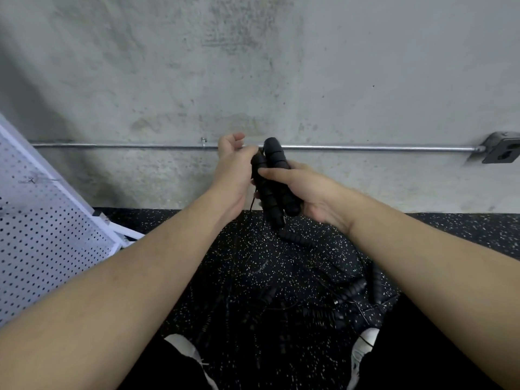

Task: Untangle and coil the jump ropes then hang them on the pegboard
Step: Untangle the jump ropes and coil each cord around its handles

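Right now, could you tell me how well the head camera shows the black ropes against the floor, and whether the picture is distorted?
In the head view, the black handles gripped by the right hand stand out against the grey wall; the ropes on the floor nearly vanish into the dark speckled mat, slightly blurred. Wide-angle distortion stretches the forearms and tilts the pegboard. Lighting is soft, without glare.

Head-worn wide-angle view, facing forward and down, close above hands
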The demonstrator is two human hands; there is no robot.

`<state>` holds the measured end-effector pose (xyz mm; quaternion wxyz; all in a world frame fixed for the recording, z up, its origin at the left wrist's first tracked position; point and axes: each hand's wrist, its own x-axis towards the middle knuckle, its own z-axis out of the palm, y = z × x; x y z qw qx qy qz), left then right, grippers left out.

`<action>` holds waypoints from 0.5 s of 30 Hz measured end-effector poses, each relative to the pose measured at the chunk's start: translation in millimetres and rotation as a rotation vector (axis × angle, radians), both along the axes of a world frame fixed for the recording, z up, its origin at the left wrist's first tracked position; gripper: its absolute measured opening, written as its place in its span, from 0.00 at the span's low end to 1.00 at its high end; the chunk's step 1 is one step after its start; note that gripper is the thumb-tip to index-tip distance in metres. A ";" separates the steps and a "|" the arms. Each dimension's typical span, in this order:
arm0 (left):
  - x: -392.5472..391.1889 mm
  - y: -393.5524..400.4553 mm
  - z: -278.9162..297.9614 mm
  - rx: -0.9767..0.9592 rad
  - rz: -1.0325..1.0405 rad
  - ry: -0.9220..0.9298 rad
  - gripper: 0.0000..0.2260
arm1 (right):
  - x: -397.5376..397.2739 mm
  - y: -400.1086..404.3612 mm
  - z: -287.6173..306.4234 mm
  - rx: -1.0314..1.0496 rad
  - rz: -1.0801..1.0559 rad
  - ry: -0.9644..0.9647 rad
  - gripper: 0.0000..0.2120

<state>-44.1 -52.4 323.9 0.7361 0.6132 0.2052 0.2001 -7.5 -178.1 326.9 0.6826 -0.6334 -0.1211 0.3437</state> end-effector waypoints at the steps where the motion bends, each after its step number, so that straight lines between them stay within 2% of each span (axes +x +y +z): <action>1: 0.7 -1.0 -1.2 -0.048 0.001 0.020 0.11 | 3.5 -1.0 -1.0 0.023 -0.030 0.010 0.12; 4: 0.9 -8.2 -6.1 -0.222 -0.078 0.116 0.10 | 11.7 -4.5 0.2 0.087 -0.120 0.023 0.13; 7: 0.6 -17.8 -11.7 -0.302 -0.274 0.196 0.19 | 16.0 -6.6 -4.8 0.103 -0.159 0.006 0.17; 9: 1.5 -23.1 -10.3 -0.348 -0.348 0.203 0.23 | 18.3 -6.4 -10.6 0.018 -0.171 -0.096 0.16; 12: 1.5 -24.5 -7.5 -0.355 -0.394 0.202 0.22 | 21.0 -8.1 -10.6 -0.198 -0.145 -0.332 0.16; 15: -0.7 -19.5 -4.1 -0.385 -0.456 0.224 0.20 | 26.4 -12.5 -9.3 -0.302 -0.055 -0.403 0.14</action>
